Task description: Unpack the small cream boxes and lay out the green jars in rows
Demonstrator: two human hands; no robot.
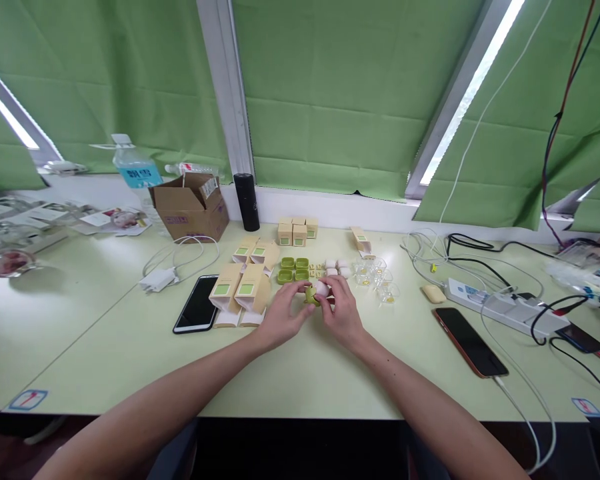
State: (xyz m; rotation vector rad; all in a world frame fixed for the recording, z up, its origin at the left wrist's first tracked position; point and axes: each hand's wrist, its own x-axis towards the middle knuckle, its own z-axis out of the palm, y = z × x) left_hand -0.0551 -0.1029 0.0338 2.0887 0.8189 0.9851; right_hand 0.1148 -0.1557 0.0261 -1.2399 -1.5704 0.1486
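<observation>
While your left hand (287,312) pinches a green cup (309,295) at the centre of the frame, your right hand (343,313) grips a pale ball (322,289) just right of it, seemingly touching, neither piece showing a clear long axis.

- Left hand (283,313) pinched a green cup (310,295), low at the middle of the table (300,393)!
- Right hand (343,313) met it, fingers on a pale ball (323,289) right at the cup!
- Just beyond, four green trays (303,275) sat two by two, with yellow bits (315,271), more pale balls (343,264) and clear cups (387,291) running rightward.
- Open boxes (251,297) crowded the left, beside a black phone (196,308).
</observation>
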